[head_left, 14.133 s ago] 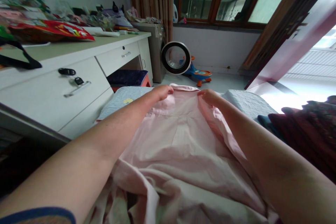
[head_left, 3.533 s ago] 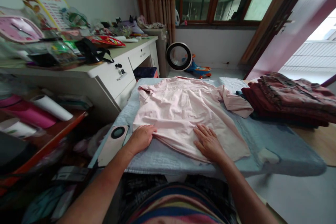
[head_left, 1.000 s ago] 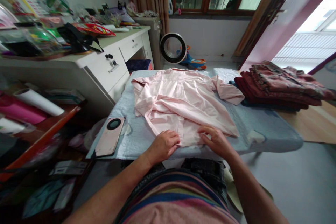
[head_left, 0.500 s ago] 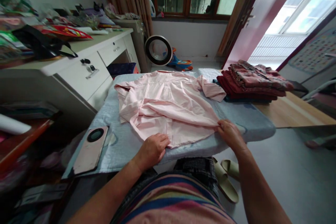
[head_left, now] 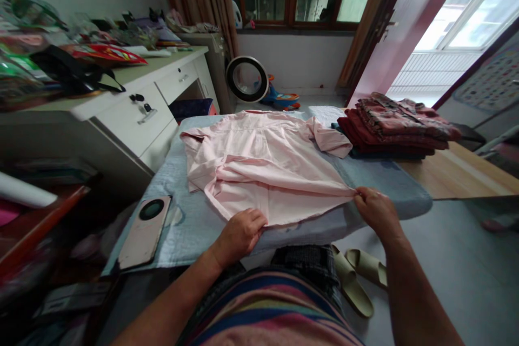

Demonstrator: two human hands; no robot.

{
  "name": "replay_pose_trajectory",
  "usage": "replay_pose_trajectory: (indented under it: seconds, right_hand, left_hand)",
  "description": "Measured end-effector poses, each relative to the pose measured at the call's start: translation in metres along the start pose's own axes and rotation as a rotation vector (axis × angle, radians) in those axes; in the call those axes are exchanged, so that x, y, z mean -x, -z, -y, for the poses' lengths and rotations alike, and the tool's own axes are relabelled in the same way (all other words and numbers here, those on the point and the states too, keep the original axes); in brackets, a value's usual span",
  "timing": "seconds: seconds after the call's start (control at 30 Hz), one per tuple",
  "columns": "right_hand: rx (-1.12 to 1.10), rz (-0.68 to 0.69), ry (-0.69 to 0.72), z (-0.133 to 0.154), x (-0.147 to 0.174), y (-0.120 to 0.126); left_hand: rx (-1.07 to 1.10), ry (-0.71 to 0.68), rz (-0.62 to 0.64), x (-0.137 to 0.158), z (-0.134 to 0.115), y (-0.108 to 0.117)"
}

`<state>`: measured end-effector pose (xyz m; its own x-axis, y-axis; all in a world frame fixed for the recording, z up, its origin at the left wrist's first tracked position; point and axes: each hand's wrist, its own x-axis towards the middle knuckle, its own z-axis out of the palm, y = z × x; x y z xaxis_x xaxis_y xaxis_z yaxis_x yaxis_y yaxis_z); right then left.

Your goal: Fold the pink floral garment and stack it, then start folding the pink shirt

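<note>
A light pink short-sleeved shirt (head_left: 275, 146) is spread on a padded board with a blue-grey cloth cover (head_left: 316, 232). Its collar points away from me, and the lower part has a loose fold running across it. My left hand (head_left: 245, 230) is closed on the near hem, around its middle. At the hem's right corner, my right hand (head_left: 377, 208) pinches the fabric and holds it out past the board's front edge. Between my two hands the hem is drawn fairly straight.
A phone (head_left: 146, 232) lies on the board's left end. Folded dark red and patterned clothes (head_left: 397, 127) are stacked at the right, by a wooden surface (head_left: 458, 173). A cluttered white desk (head_left: 133, 113) stands left. Green slippers (head_left: 352, 284) lie on the floor.
My right hand has moved to the right, pulling the shirt's corner outward and tightening the hem. My left hand keeps its hold in about the same place. The view has shifted slightly.
</note>
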<state>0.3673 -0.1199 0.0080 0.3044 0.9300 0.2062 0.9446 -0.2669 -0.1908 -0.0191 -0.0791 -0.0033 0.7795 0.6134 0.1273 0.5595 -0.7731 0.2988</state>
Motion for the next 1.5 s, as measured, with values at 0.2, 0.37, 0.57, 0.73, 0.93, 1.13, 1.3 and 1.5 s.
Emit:
replay_pose_trajectory:
  seconds: [0.2,0.37,0.57,0.73,0.93,1.13,1.3,1.5]
  right_hand:
    - [0.032,-0.039,0.007,0.003,0.007,-0.007]
    - [0.154,0.149,0.118,0.001,0.009,-0.001]
    - [-0.014,0.057,0.240,0.041,-0.012,0.003]
    - [-0.291,0.016,0.389,0.099,-0.034,-0.031]
    - [-0.254,0.009,0.403,0.111,-0.035,-0.065]
    - [-0.230,-0.089,0.307,0.100,-0.030,-0.080]
    - [-0.331,0.025,0.362,0.098,-0.034,-0.068]
    - [-0.516,0.192,0.449,0.102,-0.029,-0.041]
  left_hand:
    - [-0.069,-0.002,0.067,0.000,-0.007,0.000]
    - [0.064,0.012,0.108,0.005,-0.009,0.008]
    - [0.256,0.139,-0.074,-0.002,0.021,0.029]
    - [-0.250,0.523,-0.437,-0.019,0.069,0.046]
    - [-0.395,0.847,-0.408,-0.016,0.105,0.058]
    - [-0.256,0.987,-0.226,0.018,0.116,0.076]
    - [-0.399,1.059,-0.104,0.063,0.113,0.081]
    - [-0.622,0.750,-0.210,0.072,0.103,0.070]
